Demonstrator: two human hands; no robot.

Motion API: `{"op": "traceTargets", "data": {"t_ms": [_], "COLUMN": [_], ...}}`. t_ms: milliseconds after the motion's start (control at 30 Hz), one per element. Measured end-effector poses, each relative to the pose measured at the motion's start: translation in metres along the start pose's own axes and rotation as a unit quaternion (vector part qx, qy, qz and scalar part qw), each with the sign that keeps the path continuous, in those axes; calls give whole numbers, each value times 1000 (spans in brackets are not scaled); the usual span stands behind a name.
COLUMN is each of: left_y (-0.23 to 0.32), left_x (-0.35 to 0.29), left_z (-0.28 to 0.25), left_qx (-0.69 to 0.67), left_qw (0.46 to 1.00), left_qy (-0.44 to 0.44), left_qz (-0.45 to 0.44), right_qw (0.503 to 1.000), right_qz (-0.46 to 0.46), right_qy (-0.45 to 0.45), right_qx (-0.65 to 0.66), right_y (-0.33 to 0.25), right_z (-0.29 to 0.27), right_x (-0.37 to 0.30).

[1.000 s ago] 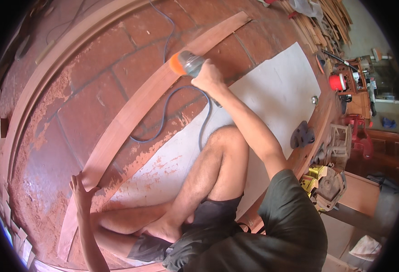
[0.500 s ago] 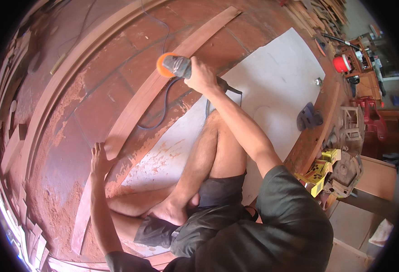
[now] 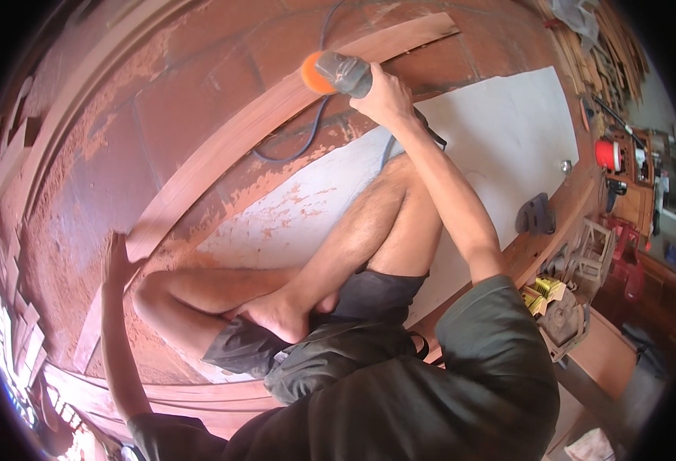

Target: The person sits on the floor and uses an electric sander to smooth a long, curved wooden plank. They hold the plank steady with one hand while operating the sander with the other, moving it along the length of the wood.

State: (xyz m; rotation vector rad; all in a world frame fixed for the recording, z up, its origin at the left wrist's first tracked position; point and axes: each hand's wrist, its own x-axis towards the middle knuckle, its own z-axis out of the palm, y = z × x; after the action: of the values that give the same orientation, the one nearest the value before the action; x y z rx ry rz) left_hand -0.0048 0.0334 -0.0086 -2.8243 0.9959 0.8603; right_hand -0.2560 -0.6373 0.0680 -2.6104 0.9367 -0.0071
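Note:
My right hand (image 3: pixel 386 97) is wrapped around the grey body of a disc sander (image 3: pixel 346 74). Its round orange disc (image 3: pixel 317 73) lies over the upper face of a long reddish wooden plank (image 3: pixel 223 144), toward the plank's far end. Lower down, my left hand (image 3: pixel 118 260) grips the same plank across its width, thumb on the near edge and fingers toward the other. The plank runs diagonally over the tiled floor, in front of my folded legs. A blue-grey cord (image 3: pixel 307 143) loops out from beneath the plank near the sander.
A white sheet (image 3: pixel 499 115) dusted with reddish sawdust lies beneath my legs. Long timber (image 3: pixel 69 107) lies at the left. At the right are a dark sandal (image 3: pixel 536 215), yellow boxes (image 3: pixel 541 294), a red container (image 3: pixel 608 156) and a red plastic chair (image 3: pixel 626 257).
The view has turned, so the floor, plank and sheet appear shifted. The sander appears farther up and right in the picture, still over the plank; my left hand stays on it.

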Motion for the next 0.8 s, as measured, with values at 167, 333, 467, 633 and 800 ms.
{"op": "traceTargets", "data": {"t_ms": [167, 333, 467, 633, 800], "left_y": [137, 172, 176, 178, 167], "left_x": [28, 56, 58, 63, 64], "left_z": [-38, 7, 19, 7, 10], "left_qx": [-83, -73, -27, -42, -70], "left_qw": [988, 984, 988, 992, 986], "left_qy": [95, 157, 150, 120, 148], "left_qz": [84, 32, -1, 5, 21], "right_qw": [997, 996, 990, 988, 998], "right_qz": [-45, -13, 102, 125, 51], "right_qy": [-62, -72, -25, -27, -33], "right_qx": [-9, -54, -91, -89, -34], "right_y": [-42, -44, -1, 25, -29], "right_z": [15, 24, -8, -12, 23], "right_x": [-1, 21, 63, 82, 35]}}
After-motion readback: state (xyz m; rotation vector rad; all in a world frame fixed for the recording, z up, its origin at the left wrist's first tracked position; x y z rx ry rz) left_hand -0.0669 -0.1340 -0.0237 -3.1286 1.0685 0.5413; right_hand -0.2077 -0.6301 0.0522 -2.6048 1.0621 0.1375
